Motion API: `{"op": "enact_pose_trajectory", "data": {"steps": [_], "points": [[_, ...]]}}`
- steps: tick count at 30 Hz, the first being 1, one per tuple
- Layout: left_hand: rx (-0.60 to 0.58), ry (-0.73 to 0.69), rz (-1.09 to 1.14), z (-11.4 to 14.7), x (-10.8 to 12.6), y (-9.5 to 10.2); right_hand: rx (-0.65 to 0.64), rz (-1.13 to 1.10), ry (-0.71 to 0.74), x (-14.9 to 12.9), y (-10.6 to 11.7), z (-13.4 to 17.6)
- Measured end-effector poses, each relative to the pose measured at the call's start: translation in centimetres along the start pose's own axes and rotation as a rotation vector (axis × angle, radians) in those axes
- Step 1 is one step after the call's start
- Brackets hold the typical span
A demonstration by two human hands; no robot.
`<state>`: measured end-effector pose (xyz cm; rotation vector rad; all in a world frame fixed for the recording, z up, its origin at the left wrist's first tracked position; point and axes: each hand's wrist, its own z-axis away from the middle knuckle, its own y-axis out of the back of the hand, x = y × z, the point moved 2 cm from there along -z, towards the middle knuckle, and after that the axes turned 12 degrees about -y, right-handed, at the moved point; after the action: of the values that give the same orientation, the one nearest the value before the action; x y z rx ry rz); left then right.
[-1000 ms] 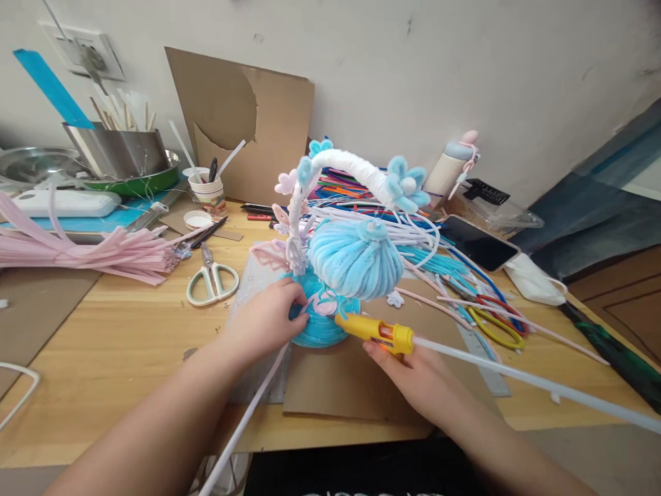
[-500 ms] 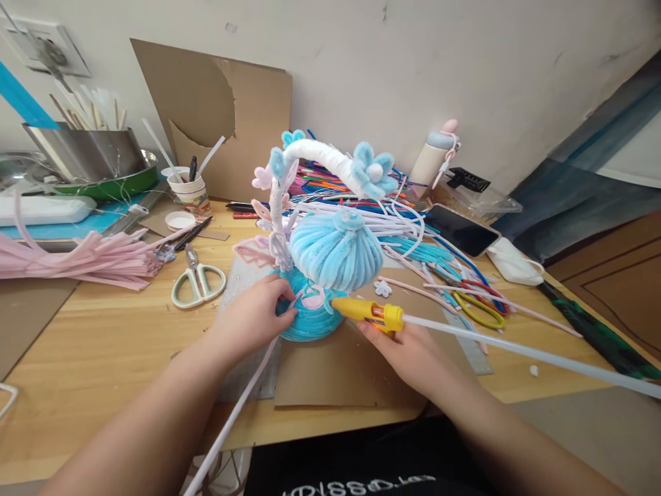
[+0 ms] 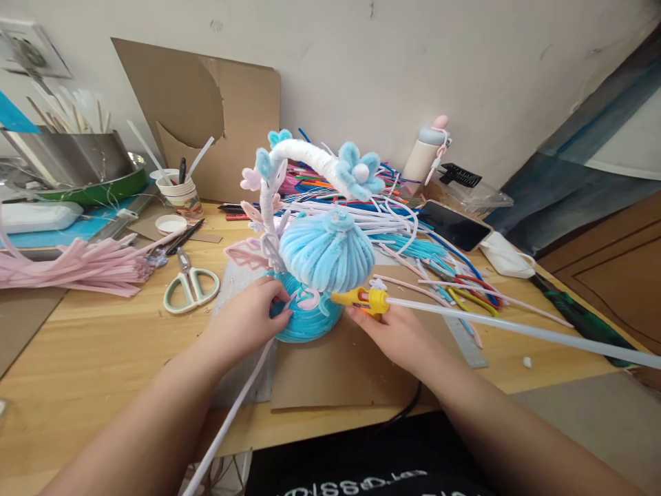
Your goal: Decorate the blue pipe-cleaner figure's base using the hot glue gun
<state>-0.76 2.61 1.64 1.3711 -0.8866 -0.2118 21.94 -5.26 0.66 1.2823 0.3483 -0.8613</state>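
A lamp-like pipe-cleaner craft stands before me, with a white wrapped arch (image 3: 310, 153), a pleated blue shade (image 3: 328, 255) and a round coiled blue base (image 3: 304, 329). On the base lies a small pale pink loop (image 3: 308, 299). My left hand (image 3: 253, 313) is closed at the base's left side, pinching a pale pipe cleaner (image 3: 230, 418) whose tail runs down toward me. My right hand (image 3: 395, 334) grips a yellow glue gun (image 3: 364, 300). Its nozzle points left, close to the base's right edge below the shade. A long glue stick (image 3: 516, 326) sticks out behind it.
Scissors (image 3: 191, 286) and a pink pipe-cleaner bundle (image 3: 77, 262) lie left. A paper cup (image 3: 180, 196) and a steel pot (image 3: 72, 155) stand behind them. Cardboard (image 3: 330, 379) lies under the craft. Loose pipe cleaners, a phone (image 3: 454, 224) and a bottle (image 3: 424, 155) are behind and right.
The whole view has shifted slightly, so things appear farther left. The glue gun has turned a little and its stick's far end has risen. My left hand keeps its pinch at the base.
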Motion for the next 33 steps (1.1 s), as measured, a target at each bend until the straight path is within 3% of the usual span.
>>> {"op": "enact_pose_trajectory", "data": {"steps": [27,30,33], "points": [[0.018,-0.026,0.018,0.0,0.3,0.1,-0.029,0.044,-0.025,0.1,0.0,2.2],[0.021,-0.037,0.023,0.1,0.2,0.1,-0.045,-0.048,-0.03,0.6,-0.1,2.1],[0.018,-0.035,0.034,0.1,0.2,0.1,-0.135,-0.294,-0.106,1.0,-0.3,1.9]]}}
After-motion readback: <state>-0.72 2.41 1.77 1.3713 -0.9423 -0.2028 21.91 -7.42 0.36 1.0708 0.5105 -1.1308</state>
